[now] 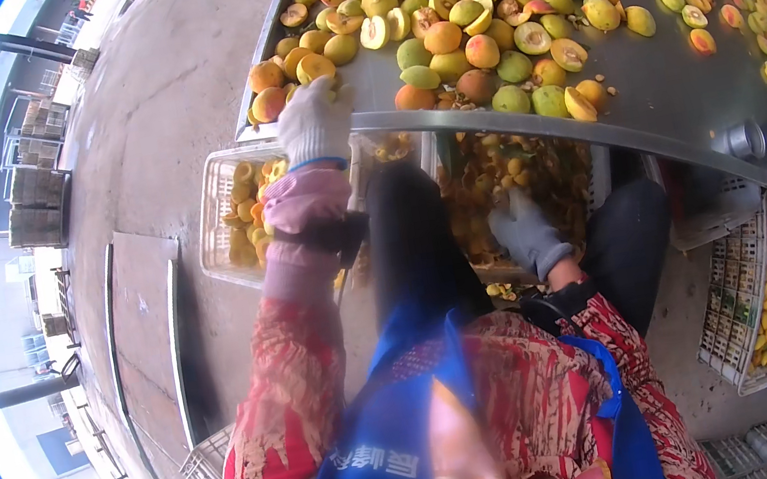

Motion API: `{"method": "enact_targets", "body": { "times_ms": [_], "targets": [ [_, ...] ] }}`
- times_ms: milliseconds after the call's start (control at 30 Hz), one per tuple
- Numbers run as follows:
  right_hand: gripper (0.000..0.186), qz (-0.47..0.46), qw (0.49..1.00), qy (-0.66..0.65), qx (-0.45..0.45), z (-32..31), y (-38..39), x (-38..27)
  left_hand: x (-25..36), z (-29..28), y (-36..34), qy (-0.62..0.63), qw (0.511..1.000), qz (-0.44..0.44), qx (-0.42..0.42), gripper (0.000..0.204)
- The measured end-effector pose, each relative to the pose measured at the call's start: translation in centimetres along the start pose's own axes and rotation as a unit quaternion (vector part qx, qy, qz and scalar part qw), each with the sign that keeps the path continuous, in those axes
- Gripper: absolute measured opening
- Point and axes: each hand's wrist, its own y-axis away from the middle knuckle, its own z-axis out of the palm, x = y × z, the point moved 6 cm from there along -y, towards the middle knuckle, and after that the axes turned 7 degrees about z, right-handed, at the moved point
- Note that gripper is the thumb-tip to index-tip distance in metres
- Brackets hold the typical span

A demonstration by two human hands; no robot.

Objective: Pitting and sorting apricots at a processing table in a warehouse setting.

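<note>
The gloved left hand is resting, loosely curled and holding nothing visible, on the counter edge beside whole peaches just ahead; the right hand is reaching open-fingered below into scraps.

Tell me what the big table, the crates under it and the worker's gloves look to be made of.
The table looks like bare metal sheet, probably steel: dull grey, with a bright rolled edge. The crates look like moulded plastic: whitish, open lattice walls. The glove on the left hand seems to be white knitted fabric, and the one on the right hand a grey knit; whether either has a coating cannot be told.
</note>
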Motion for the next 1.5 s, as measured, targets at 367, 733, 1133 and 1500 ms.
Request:
{"method": "enact_targets", "body": {
  "times_ms": [367, 733, 1133, 1500],
  "targets": [
    [0.019, 0.087, 0.958, -0.263, -0.071, -1.6, 2.5, -5.6, 11.1, 7.2, -6.7, 0.231, 0.953, 0.184, -0.064, 0.035],
    [0.021, -0.113, 0.991, -0.072, 0.006, -0.3, 2.0, -6.8, 10.7, 8.6, 11.1, 0.844, 0.445, -0.280, -0.106, 0.039],
    [0.033, -0.112, 0.993, 0.032, 0.033, 1.6, 1.0, -3.7, 9.7, 11.5, 13.0, 0.751, 0.619, -0.223, -0.060, 0.042],
    [0.037, -0.122, 0.989, -0.079, -0.030, 1.1, 1.0, -4.3, 10.5, 10.7, 12.4, 0.709, 0.611, -0.313, -0.160, 0.051]
  ]
}}
